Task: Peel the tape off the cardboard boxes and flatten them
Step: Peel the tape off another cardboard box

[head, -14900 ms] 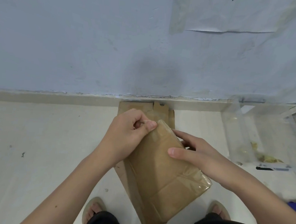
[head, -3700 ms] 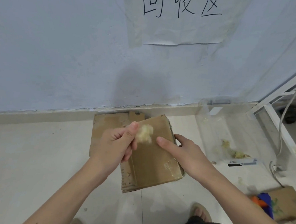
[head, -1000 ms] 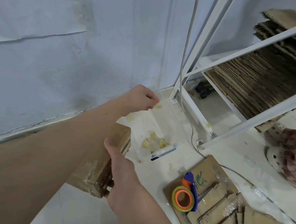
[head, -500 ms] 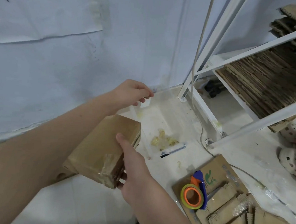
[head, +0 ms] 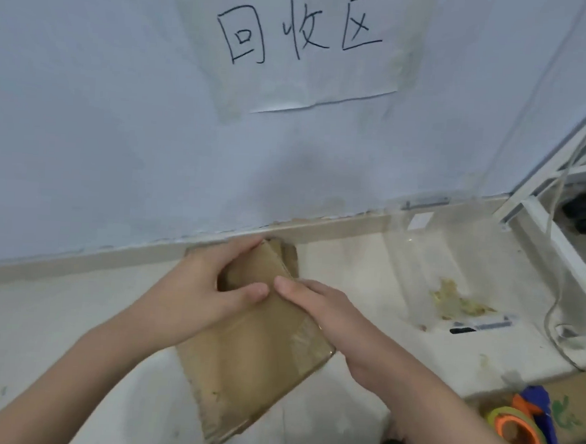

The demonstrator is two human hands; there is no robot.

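Nearest the camera, a tape dispenser (head: 519,433) with an orange core was seen on a flattened piece of cardboard (head: 572,403) at the lower right of the floor. In the middle, the cardboard box (head: 255,360) was held over the floor, not yet flattened, and clear tape (head: 306,342) could be made out along its right edge. The left hand (head: 208,288) was curled round the box's far end, thumb on its top face; the right hand (head: 320,309) was laid along the right side, fingers fairly straight. Farther off, a clear bin (head: 429,268) holding yellowish tape scraps (head: 455,300) stood by the wall. The task was judged part done: some tape binned, more peeling and the flattening left.
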